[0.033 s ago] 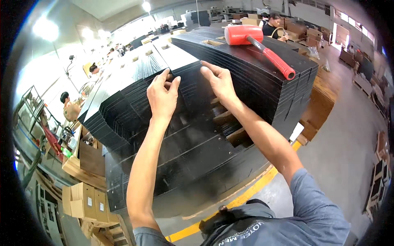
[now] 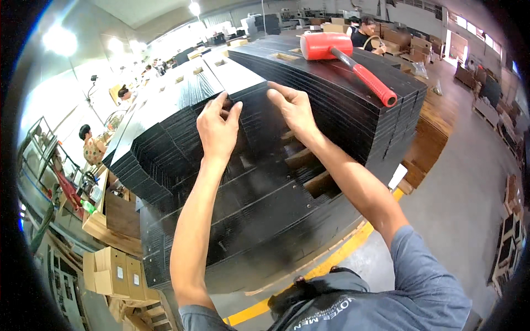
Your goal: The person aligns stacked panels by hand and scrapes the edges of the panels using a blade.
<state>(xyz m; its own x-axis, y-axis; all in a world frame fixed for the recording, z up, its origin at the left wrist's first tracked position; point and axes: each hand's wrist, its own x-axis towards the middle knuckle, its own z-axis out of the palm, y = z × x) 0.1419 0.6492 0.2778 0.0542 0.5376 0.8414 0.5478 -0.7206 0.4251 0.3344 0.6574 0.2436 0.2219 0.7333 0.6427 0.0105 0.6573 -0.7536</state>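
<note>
Tall stacks of black wooden panels (image 2: 193, 143) rise before me, the top faces shining white at the left under the lights. My left hand (image 2: 217, 126) has its fingers curled at the near left corner of a top black panel (image 2: 243, 78), the thumb against the stack's front. At that panel's near right corner, the thumb and forefinger of my right hand (image 2: 292, 107) close on the edge. Just how far the fingertips wrap round is hard to make out. A mallet (image 2: 326, 46) with a red head and red ridged grip lies on the higher stack at the right.
Lower black panels with rectangular cutouts (image 2: 321, 185) lie between my forearms. Cardboard boxes (image 2: 113, 270) stand at the lower left. A yellow floor line (image 2: 353, 243) runs past the stack's near side. Other people (image 2: 367, 36) sit or stand farther off, left and right.
The view has shifted very slightly. Both hands keep their places at the panel's corners, and the mallet lies where it was.
</note>
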